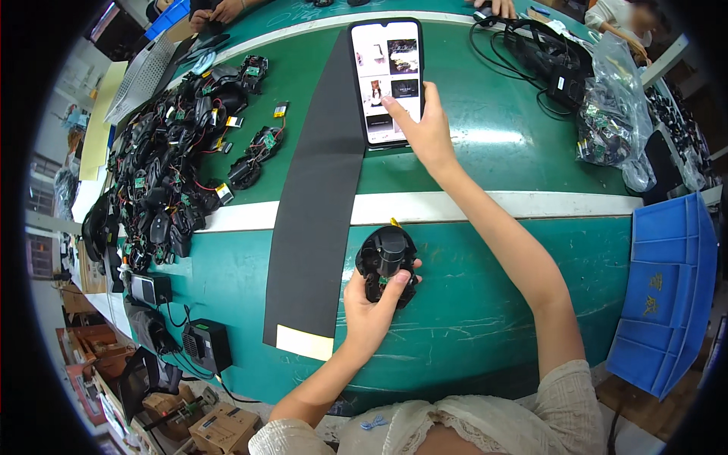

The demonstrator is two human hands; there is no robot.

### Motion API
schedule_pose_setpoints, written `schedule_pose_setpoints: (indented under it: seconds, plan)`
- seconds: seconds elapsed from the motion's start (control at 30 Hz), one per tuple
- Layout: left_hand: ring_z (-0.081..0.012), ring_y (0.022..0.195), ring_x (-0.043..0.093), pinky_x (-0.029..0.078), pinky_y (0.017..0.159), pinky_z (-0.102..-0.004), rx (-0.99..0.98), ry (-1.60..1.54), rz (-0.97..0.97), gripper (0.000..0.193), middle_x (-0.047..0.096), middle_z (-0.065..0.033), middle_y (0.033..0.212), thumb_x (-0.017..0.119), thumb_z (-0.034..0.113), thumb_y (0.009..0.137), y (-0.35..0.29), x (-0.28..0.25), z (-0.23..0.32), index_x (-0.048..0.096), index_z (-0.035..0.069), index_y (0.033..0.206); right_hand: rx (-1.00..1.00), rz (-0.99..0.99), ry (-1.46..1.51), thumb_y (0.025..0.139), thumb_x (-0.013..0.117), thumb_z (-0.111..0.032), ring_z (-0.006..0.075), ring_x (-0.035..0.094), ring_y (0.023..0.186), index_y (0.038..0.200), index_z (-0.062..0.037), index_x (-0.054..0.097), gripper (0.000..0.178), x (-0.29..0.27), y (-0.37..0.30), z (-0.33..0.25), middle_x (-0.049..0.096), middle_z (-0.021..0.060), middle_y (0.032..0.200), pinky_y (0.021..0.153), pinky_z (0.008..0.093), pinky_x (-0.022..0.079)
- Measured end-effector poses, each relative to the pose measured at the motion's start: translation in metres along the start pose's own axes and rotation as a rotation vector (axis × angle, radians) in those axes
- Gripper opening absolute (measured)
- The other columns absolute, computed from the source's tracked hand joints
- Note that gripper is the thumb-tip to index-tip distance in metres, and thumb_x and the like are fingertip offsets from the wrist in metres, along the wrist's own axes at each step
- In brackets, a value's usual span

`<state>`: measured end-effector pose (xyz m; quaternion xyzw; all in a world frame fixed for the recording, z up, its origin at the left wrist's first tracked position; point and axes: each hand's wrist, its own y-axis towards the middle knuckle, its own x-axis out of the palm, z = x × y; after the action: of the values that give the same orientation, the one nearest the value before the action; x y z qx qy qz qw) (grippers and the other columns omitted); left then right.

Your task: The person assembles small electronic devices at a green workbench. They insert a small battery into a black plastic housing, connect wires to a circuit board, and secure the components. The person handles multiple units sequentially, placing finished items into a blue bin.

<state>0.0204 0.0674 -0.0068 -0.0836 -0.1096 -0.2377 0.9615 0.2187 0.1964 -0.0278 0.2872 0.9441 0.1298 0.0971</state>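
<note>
Near the middle of the bench, my left hand is closed round a black rounded plastic housing. Its thumb presses on the lower right, and fingertips show at the right side. The housing has a raised round cap, exposed insides and a small yellow piece at its top. Farther off, my right hand grips the right side of a smartphone in a dark case. The thumb lies over the lit screen, which shows a grid of pictures; the other fingers are mostly hidden behind the phone.
A black mat strip runs along the green bench. Tangled black housings with boards and wires heap at left. Black adapters lie nearer. At right are a clear bag, cables and a blue bin. Other people sit opposite.
</note>
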Motion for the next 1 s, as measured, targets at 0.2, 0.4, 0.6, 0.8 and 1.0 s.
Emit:
schedule_pose_setpoints:
  seconds: [0.2, 0.4, 0.6, 0.8, 1.0]
  plan:
    - [-0.0169, 0.084, 0.062, 0.053, 0.076, -0.0296, 0.000, -0.035, 0.010, 0.026, 0.063, -0.0120, 0.097, 0.055, 0.004, 0.088, -0.002, -0.002, 0.002, 0.050, -0.002, 0.113, -0.139, 0.217, -0.128, 0.081, 0.065, -0.036, 0.0278, 0.057, 0.087, 0.102, 0.0036, 0.049, 0.048, 0.002, -0.003, 0.006, 0.059, 0.0167, 0.092, 0.080, 0.0381, 0.043]
    - [-0.0156, 0.077, 0.062, 0.051, 0.067, -0.0255, 0.036, -0.091, 0.056, 0.027, 0.063, -0.0113, 0.095, 0.054, 0.017, 0.092, 0.000, -0.001, -0.001, 0.049, 0.000, 0.113, -0.296, 0.155, 0.050, 0.096, 0.044, -0.030, 0.0205, 0.051, 0.091, 0.107, 0.0009, 0.047, 0.033, -0.027, -0.057, -0.011, 0.054, 0.0105, 0.093, 0.085, 0.0320, 0.040]
    - [-0.0159, 0.077, 0.062, 0.051, 0.068, -0.0263, 0.117, -0.232, -0.028, 0.026, 0.062, -0.0117, 0.094, 0.048, 0.022, 0.095, 0.001, -0.003, -0.010, 0.051, -0.001, 0.106, -0.195, -0.368, -0.029, 0.093, 0.050, -0.023, 0.0190, 0.058, 0.095, 0.114, 0.0017, 0.046, 0.032, -0.059, -0.186, -0.061, 0.058, 0.0125, 0.104, 0.084, 0.0300, 0.044]
    - [-0.0117, 0.072, 0.058, 0.049, 0.061, -0.0263, -0.021, -0.488, -0.038, 0.034, 0.061, -0.0111, 0.098, 0.040, 0.035, 0.097, -0.017, 0.017, -0.009, 0.047, 0.003, 0.108, -0.002, -0.340, 0.031, 0.092, 0.053, -0.017, 0.0131, 0.059, 0.081, 0.110, 0.0020, 0.047, 0.027, -0.064, -0.224, -0.065, 0.061, 0.0080, 0.089, 0.075, 0.0266, 0.046]
    - [-0.0081, 0.081, 0.055, 0.045, 0.067, -0.0226, -0.027, -0.285, -0.057, 0.035, 0.060, -0.0043, 0.098, 0.036, 0.038, 0.098, -0.018, 0.017, -0.009, 0.050, 0.008, 0.110, 0.032, -0.167, 0.222, 0.092, 0.052, -0.015, 0.0109, 0.057, 0.080, 0.118, 0.0013, 0.042, 0.033, -0.059, -0.225, -0.058, 0.057, 0.0058, 0.090, 0.071, 0.0239, 0.046]
